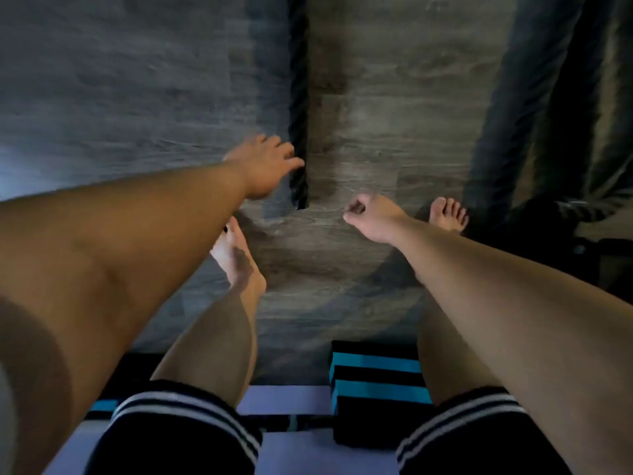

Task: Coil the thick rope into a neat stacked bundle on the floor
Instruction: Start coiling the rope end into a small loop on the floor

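Thick black twisted rope [298,97] lies straight along grey wood-grain floor [137,80], uncoiled, its near end just ahead of bare left foot [236,255]. Left hand [265,166] reaches out beside that end, fingers straight and spread; touching rope or just short of it, blur hides which. Right hand [371,216] hangs apart on rope's right, clenched, holding nothing. Black-and-teal striped block [376,382] sits by right leg.

Grey wood-grain floor [137,80], dim light, blue-and-black striped block [376,378], pale mat [291,399]
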